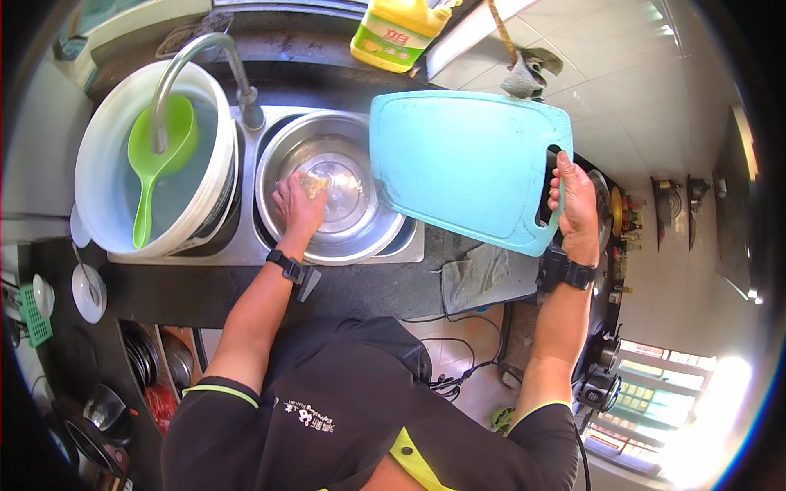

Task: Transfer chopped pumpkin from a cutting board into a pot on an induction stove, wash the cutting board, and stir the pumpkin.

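Observation:
My left hand (299,205) reaches into a metal basin (362,247) and grips a yellowish scrubbing pad (313,184). Water appears to lie in the bottom of the basin, which sits in the right bowl of a steel sink (249,178). On the right, my right hand (576,196) clasps the handle slot of a light-blue cutting board (460,166). The board is held up, tilted, with its far left corner over the basin's right rim. Dark marks show along its left edge.
A white bucket (92,159) of water stands in the left bowl, a green dipper (163,153) in it below the curved faucet (230,46). Behind are a yellow detergent jug (399,34) and a counter ledge. A grey cloth (476,273) lies on the front counter. Cables (454,380) hang below.

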The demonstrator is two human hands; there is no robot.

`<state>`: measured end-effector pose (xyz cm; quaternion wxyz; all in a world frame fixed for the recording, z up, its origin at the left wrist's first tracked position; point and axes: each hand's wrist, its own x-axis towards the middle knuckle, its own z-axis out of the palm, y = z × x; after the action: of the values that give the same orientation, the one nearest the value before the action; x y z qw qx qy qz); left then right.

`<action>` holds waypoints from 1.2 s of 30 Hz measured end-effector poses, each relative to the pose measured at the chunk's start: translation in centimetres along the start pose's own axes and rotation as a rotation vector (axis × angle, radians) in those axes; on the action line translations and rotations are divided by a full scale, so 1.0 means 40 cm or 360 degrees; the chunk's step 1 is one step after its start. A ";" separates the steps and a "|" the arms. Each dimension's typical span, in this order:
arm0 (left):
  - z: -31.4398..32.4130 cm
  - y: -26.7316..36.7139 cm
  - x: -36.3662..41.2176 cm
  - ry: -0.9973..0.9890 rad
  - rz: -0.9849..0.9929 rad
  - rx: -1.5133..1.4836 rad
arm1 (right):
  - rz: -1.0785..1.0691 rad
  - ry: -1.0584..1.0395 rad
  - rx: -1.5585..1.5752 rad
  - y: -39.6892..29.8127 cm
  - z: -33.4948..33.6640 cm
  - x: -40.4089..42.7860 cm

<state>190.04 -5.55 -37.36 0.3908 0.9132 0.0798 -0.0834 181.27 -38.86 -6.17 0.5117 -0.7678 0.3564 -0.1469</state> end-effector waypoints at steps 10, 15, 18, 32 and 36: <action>0.042 0.109 0.059 -0.0672 0.0027 -0.1361 | -0.0305 -0.0332 0.0076 -0.115 0.029 -0.110; -0.020 0.161 0.072 -0.0690 0.0049 -0.1750 | -0.0469 -0.0475 0.0148 -0.172 -0.022 -0.174; -0.081 0.164 0.079 -0.1132 0.0419 -0.2386 | -0.0489 -0.0517 0.0282 -0.206 -0.029 -0.198; -0.237 0.345 0.072 -0.0965 0.0562 -0.3183 | -0.2154 0.0929 -0.0570 -0.407 0.152 -0.241; -0.265 0.439 0.101 -0.1129 0.0574 -0.3323 | -0.1419 -0.0206 0.0367 -0.273 0.292 -0.171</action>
<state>198.62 -9.51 -18.71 0.9732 0.0595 -0.1390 -0.1735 187.70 -23.69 -0.54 0.5018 -0.7918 -0.0598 -0.3430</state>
